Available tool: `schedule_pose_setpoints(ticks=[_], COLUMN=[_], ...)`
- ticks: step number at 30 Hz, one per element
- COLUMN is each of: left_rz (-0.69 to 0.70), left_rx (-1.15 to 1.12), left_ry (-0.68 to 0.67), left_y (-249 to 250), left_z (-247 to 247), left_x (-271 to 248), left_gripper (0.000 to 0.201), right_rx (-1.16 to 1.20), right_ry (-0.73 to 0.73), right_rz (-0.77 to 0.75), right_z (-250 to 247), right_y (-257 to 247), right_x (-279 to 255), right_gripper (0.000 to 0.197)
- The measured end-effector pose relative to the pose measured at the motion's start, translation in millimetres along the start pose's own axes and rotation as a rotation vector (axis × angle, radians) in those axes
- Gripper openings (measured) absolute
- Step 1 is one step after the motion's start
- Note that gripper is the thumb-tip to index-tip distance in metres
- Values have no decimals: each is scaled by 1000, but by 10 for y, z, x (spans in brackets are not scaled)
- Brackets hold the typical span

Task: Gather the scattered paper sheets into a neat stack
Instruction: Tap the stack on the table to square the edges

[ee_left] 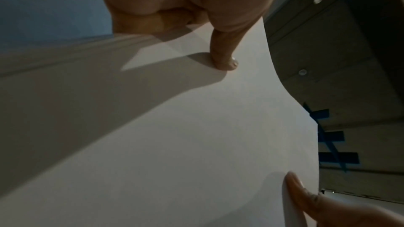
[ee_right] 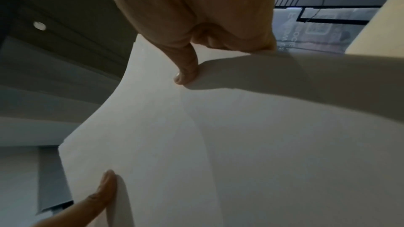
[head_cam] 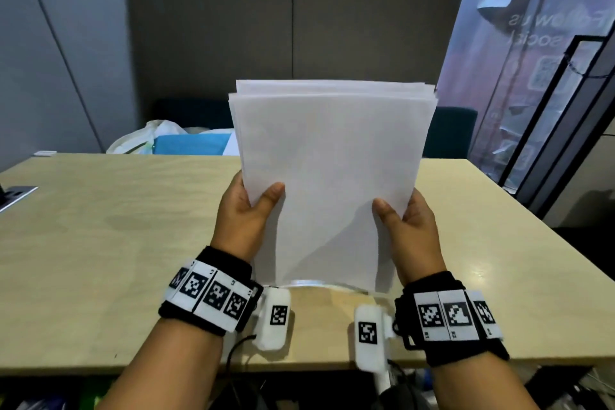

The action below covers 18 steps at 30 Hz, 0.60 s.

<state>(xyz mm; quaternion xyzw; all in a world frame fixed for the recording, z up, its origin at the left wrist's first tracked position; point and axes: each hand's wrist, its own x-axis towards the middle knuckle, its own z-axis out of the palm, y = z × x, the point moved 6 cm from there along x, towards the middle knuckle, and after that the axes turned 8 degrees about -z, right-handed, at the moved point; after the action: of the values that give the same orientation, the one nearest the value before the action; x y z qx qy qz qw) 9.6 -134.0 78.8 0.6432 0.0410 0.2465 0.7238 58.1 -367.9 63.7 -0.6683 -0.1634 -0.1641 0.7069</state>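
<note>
A stack of white paper sheets (head_cam: 329, 176) stands upright on its lower edge on the light wooden table (head_cam: 100, 243), near the front middle. My left hand (head_cam: 246, 210) grips its left side, thumb on the front face and fingers behind. My right hand (head_cam: 409, 220) grips the right side the same way. The top edges of the sheets are slightly uneven. In the left wrist view the paper (ee_left: 196, 135) fills the frame with my left hand (ee_left: 223, 49) on it. The right wrist view shows the paper (ee_right: 218, 144) under my right hand (ee_right: 188, 66).
A white plastic bag (head_cam: 146, 140) and a blue item (head_cam: 193, 145) lie beyond the table's far edge. A metal socket plate (head_cam: 16, 196) is set in the table at the left. A black frame (head_cam: 549, 116) and a banner stand at the right.
</note>
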Motion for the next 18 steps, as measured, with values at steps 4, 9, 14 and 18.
schedule_pose_setpoints(ticks=[4,9,14,18], left_rz=[55,-43,-12,52], left_rx=[7,26,64,95], left_ry=[7,-19,21,40], left_y=[141,-162,-126,14], left_z=[-44,-111,-72,-94], left_x=[64,-37,-32,33], left_gripper=[23,25,19,13], right_rx=[26,-6,35,16], right_ry=[-17,-46,-37,-13], right_rz=[-35,58,58,1], right_z=[1,-11,70,23], right_y=[-115,138,96,4], right_x=[87,-61,-84,-14], right_gripper=[16,13,17,15])
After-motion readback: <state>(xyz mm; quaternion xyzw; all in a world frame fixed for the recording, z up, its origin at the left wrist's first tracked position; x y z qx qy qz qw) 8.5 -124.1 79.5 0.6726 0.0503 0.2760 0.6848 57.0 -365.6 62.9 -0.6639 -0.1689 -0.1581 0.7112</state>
